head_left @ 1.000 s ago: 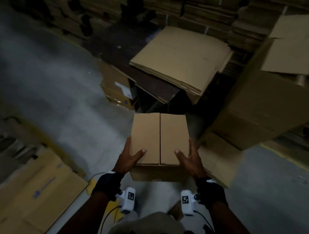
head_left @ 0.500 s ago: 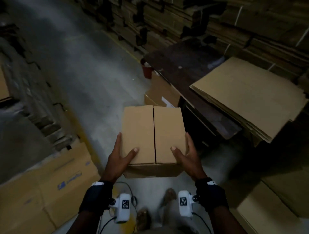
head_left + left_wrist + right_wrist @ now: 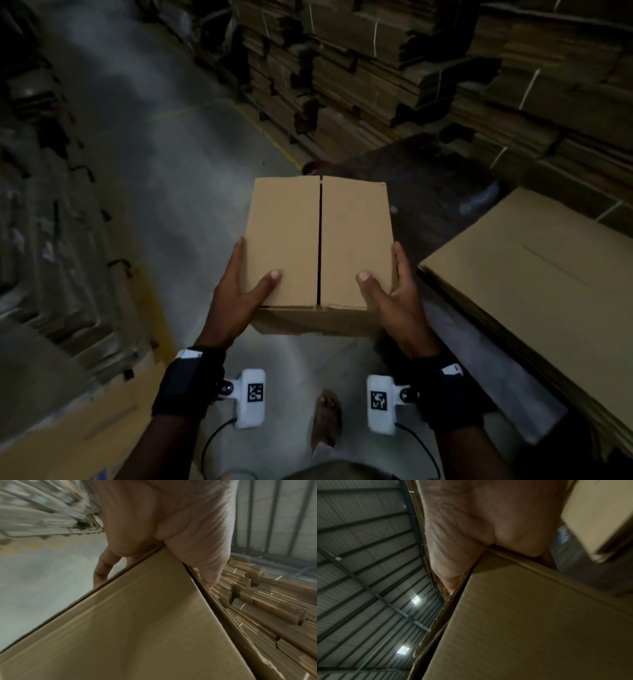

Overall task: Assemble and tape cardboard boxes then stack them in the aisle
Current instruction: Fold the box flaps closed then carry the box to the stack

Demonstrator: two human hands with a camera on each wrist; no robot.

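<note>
A closed brown cardboard box point(image 3: 318, 240) hangs in the air in front of me, its two top flaps meeting at a middle seam with no tape visible on it. My left hand point(image 3: 236, 291) grips its near left corner, thumb on top and fingers down the side. My right hand point(image 3: 394, 294) grips the near right corner the same way. In the left wrist view the left hand point(image 3: 154, 534) clamps the box point(image 3: 137, 628) edge, fingers curled under. The right wrist view shows the right hand point(image 3: 479, 527) on the box point(image 3: 530, 628) edge.
A grey concrete aisle floor point(image 3: 154, 154) runs ahead to the left. Tall stacks of flat cardboard point(image 3: 445, 68) line the right; more stacks point(image 3: 51, 222) line the left. A dark table point(image 3: 428, 192) with a pile of flat sheets point(image 3: 531, 281) stands at right. A printed flat carton point(image 3: 85, 428) lies at bottom left.
My view has swung left with the box held the same way. The table and flat sheets slid to the right, and the aisle now lies ahead.
</note>
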